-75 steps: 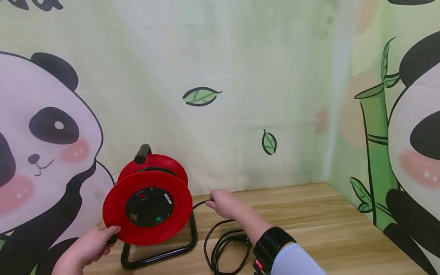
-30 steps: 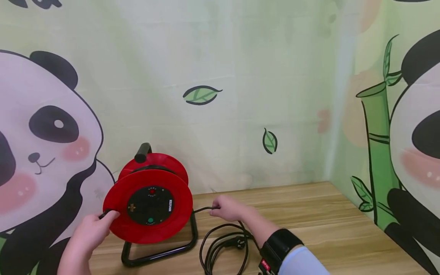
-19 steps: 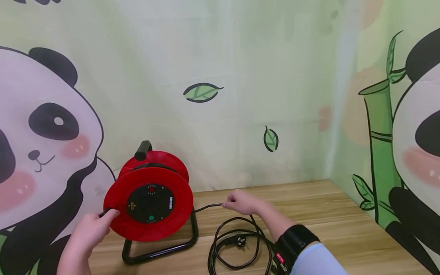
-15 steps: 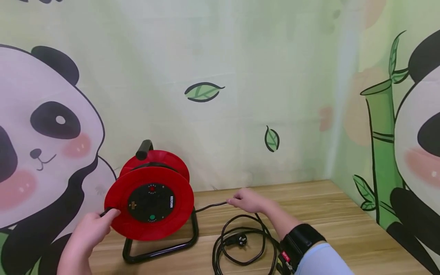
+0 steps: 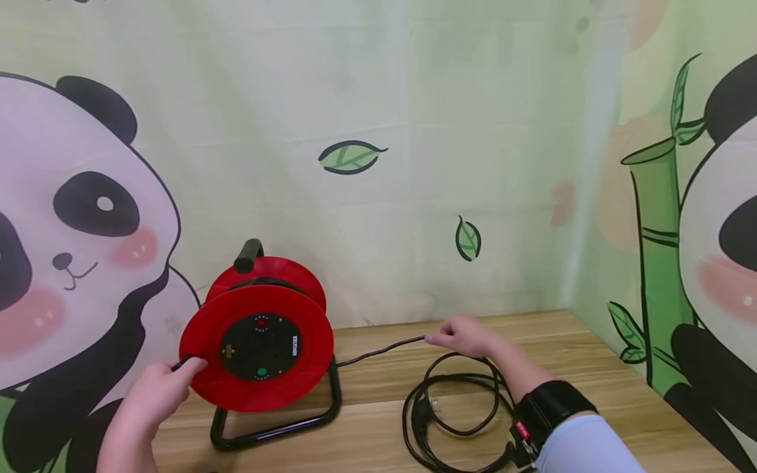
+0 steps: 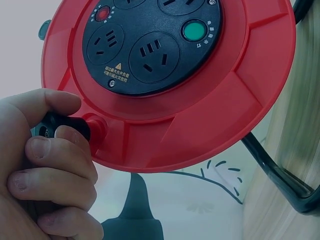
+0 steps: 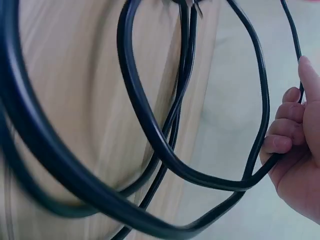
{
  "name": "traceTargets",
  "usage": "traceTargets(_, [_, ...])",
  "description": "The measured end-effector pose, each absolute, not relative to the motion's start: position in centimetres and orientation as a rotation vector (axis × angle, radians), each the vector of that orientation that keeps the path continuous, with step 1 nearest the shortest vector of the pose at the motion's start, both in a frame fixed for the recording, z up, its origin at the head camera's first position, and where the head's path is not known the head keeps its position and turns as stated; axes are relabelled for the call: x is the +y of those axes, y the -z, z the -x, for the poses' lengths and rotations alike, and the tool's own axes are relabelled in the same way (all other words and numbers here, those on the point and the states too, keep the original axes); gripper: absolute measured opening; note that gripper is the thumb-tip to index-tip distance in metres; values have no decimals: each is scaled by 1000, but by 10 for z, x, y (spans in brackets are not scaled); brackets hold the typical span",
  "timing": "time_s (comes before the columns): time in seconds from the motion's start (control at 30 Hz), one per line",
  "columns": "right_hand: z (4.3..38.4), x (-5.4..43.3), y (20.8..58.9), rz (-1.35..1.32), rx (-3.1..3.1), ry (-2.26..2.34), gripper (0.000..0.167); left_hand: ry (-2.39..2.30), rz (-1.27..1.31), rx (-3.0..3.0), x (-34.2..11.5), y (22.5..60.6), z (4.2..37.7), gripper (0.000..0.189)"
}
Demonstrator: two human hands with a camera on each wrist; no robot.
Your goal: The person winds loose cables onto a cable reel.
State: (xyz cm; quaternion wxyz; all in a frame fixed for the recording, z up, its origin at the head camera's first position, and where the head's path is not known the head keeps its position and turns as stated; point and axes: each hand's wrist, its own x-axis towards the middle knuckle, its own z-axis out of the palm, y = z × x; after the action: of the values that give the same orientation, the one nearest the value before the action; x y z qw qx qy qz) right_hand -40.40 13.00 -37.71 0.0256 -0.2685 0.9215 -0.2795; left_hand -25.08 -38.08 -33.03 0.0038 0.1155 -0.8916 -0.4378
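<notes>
From the head view, my left hand (image 5: 150, 391) has its fingers closed around the small black crank knob (image 5: 182, 362) at the near left edge of the round red plastic cable reel (image 5: 257, 345). The reel stands upright on its black tubular stand (image 5: 278, 437), toward the left of the wood-grain table (image 5: 367, 424), its black carrying handle (image 5: 248, 255) on top. My right hand (image 5: 470, 336), well apart from the reel, pinches the thin black rubber-coated cable (image 5: 381, 350), which runs from the reel's right side to my fingertips. Below that hand the cable lies in loose loops, with a black plug (image 5: 422, 417) among them. I wear a black wristband (image 5: 552, 404) over a light blue sleeve (image 5: 597, 450).

In the left wrist view, my thumb and curled fingers wrap the knob; the black socket panel (image 6: 150, 25) carries a red button (image 6: 102, 13) and a green light (image 6: 194, 31).

In the right wrist view, my fingers are curled round the cable, thumb laid along it, and loops spread beside my fist.
</notes>
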Motion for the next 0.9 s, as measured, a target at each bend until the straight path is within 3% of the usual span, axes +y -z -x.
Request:
traceTargets(0.4, [418,198,372,769,3050,844,43,1341,-346,-2795,-382,332,250,65])
traceTargets(0.9, [417,200,374,711,3075,810,41,1348,-378,-2803,-383,333,251,61])
